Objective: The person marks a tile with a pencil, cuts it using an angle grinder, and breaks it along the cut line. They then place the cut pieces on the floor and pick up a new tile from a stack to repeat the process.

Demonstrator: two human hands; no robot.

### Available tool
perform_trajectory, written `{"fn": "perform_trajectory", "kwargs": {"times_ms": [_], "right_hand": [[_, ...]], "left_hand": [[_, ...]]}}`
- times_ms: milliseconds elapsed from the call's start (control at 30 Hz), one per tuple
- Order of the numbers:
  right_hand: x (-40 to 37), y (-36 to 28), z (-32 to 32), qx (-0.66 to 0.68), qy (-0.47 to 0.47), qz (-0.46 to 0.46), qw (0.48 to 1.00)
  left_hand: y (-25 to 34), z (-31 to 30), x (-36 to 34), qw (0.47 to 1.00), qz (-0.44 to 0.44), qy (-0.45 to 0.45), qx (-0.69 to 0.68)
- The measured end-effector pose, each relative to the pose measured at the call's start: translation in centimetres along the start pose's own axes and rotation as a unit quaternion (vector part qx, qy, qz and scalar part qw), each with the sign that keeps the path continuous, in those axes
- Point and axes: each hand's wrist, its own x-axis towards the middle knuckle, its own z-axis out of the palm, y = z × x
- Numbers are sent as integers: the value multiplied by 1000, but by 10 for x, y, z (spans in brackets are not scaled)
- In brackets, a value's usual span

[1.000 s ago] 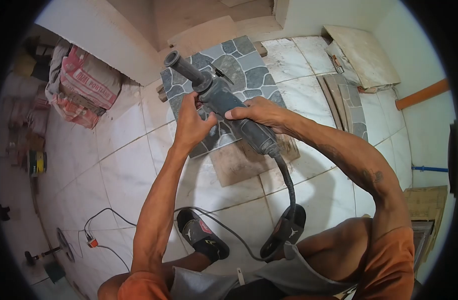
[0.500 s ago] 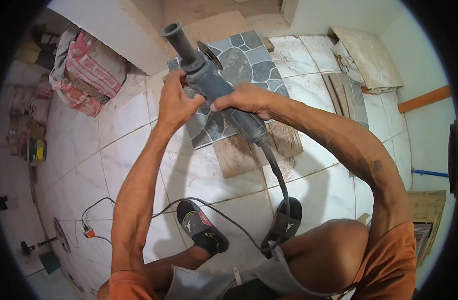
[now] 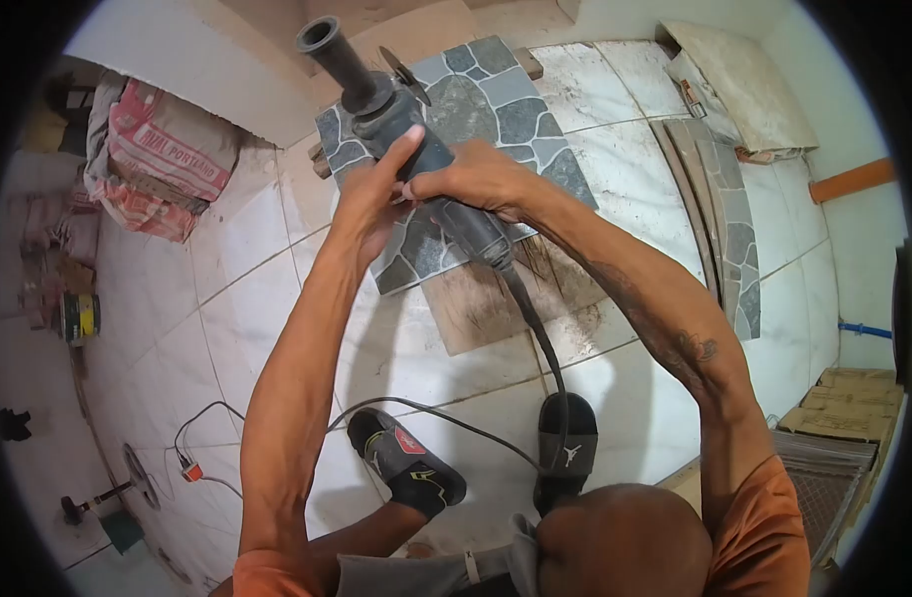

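An angle grinder (image 3: 389, 127) with a dark body hangs tilted above the floor, its side handle (image 3: 339, 65) pointing up and away. Its thin disc (image 3: 406, 76) shows edge-on at the far end. My right hand (image 3: 476, 181) is wrapped round the middle of the body. My left hand (image 3: 376, 194) grips the body's left side, thumb lying along the top, with some fingers hidden. Below lies a stone-pattern tile (image 3: 466, 104), grey patches between white lines, partly resting on a worn wooden board (image 3: 466, 313). The power cord (image 3: 541, 338) runs from the grinder's rear toward my feet.
Cement bags (image 3: 168, 149) lean by the wall at left. An orange plug connection (image 3: 190, 471) lies on the floor near my left arm. Cut tile strips (image 3: 720, 209) and a cardboard sheet (image 3: 744, 85) are at right, near an orange pipe (image 3: 849, 181). My sandals (image 3: 567, 438) flank the cord.
My left hand has slid back from near the grinder's head to its mid-body, close to my right hand. The grinder has shifted slightly up and left in view.
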Motion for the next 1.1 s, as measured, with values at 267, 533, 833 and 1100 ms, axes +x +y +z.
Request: {"fn": "perform_trajectory", "kwargs": {"times_ms": [267,533,833,1100], "right_hand": [[51,16,-6,-119,113,1,986],[100,42,-8,-218,283,11,934],[151,44,-37,-235,281,4,931],[160,46,-35,-232,290,31,928]], "left_hand": [[-1,26,85,999,9,45,-11],[-16,42,169,996,35,52,-59],[-18,38,234,998,50,42,13],[-20,35,249,997,29,42,65]]}}
